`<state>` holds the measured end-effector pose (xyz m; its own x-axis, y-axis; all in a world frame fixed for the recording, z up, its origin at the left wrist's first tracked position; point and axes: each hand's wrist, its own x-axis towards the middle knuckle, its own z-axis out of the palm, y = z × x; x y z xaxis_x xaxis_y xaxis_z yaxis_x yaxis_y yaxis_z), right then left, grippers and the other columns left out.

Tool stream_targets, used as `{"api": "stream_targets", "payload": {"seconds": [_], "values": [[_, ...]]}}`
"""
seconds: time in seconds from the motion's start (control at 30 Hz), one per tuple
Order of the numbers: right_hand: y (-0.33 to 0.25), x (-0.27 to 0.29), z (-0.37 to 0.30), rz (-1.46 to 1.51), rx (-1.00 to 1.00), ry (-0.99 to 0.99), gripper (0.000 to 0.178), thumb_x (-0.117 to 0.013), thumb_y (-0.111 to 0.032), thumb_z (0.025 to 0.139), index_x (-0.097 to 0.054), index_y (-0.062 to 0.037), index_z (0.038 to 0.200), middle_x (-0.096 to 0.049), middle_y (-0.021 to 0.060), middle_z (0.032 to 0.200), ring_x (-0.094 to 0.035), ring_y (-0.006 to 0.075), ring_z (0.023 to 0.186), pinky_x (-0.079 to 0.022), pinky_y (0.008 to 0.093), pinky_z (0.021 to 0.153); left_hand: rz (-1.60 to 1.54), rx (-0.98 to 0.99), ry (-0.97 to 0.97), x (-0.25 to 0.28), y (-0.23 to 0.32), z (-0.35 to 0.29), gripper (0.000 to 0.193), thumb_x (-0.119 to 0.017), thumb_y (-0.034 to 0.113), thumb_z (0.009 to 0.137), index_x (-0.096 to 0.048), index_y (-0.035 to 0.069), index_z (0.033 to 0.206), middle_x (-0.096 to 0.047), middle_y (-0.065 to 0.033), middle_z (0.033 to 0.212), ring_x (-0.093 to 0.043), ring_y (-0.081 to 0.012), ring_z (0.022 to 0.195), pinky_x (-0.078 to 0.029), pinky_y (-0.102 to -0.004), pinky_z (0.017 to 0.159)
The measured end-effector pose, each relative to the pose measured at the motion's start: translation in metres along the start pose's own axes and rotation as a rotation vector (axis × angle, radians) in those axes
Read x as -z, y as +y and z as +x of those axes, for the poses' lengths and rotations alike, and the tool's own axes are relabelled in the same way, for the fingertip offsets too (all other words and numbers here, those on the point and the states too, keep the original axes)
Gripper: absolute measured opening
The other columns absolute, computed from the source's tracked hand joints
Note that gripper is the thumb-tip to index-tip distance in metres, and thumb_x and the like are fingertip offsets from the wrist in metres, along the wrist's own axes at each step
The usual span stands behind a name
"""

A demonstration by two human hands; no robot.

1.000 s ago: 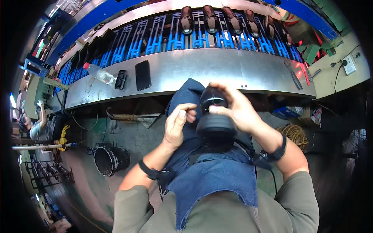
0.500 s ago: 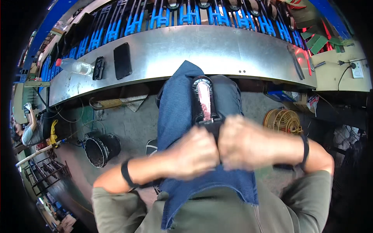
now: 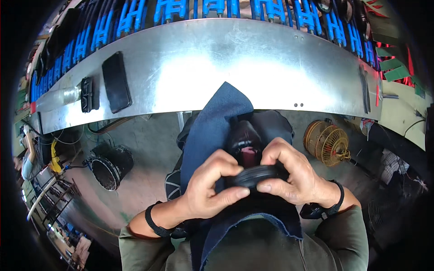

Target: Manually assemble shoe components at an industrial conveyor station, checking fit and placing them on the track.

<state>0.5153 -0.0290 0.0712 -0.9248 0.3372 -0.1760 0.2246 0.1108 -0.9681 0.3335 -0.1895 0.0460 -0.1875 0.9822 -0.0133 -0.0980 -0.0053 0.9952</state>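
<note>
Shoe (image 3: 247, 149) over blue apron (image 3: 212, 131), heel end pinched by left hand (image 3: 209, 189) from 9 o'clock, right hand (image 3: 289, 174) from 3 o'clock.

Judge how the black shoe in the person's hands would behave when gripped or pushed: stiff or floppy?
The black shoe probably flexes: both hands, left hand and right hand, press its dark sole edge, which looks curved. It seems light, held above the lap. The denim apron beneath looks floppy and could shift.
</note>
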Motion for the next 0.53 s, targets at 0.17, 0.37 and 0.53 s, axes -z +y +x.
{"api": "stream_targets", "payload": {"seconds": [0.17, 0.37, 0.53], "values": [[0.023, 0.0, 0.025, -0.15, -0.082, 0.081, 0.04, -0.082, -0.016, 0.082, -0.052, -0.0028, 0.105, -0.054, 0.0132, 0.094, -0.058, 0.0302, 0.08, -0.049, 0.0409, 0.066, 0.009, 0.269, 0.026, 0.009, -0.014, 0.025, 0.022, -0.076, 0.008, 0.089, -0.061, 0.0, 0.104, -0.056, -0.0084, 0.09, -0.053, -0.0188, 0.077, -0.046, -0.0307, 0.071], [0.03, 0.002, 0.034, -0.286, -0.072, 0.202, 0.044, -0.083, -0.016, 0.082, -0.049, -0.0036, 0.107, -0.051, 0.0143, 0.098, -0.058, 0.0295, 0.079, -0.051, 0.0406, 0.067, 0.414, 0.115, -0.081, 0.027, -0.015, 0.046, 0.029, -0.078, 0.009, 0.085, -0.062, -0.001, 0.107, -0.057, -0.0137, 0.1, -0.057, -0.0269, 0.088, -0.048, -0.0348, 0.077], [0.044, -0.009, 0.018, 0.369, -0.206, 0.248, 0.047, -0.08, -0.018, 0.087, -0.052, -0.0081, 0.123, -0.051, 0.0072, 0.112, -0.053, 0.0194, 0.103, -0.044, 0.0306, 0.096, 0.299, 0.063, -0.205, 0.025, -0.01, 0.041, 0.034, -0.076, 0.013, 0.086, -0.063, 0.004, 0.116, -0.052, -0.0169, 0.134, -0.056, -0.035, 0.115, -0.049, -0.0418, 0.094]]}}
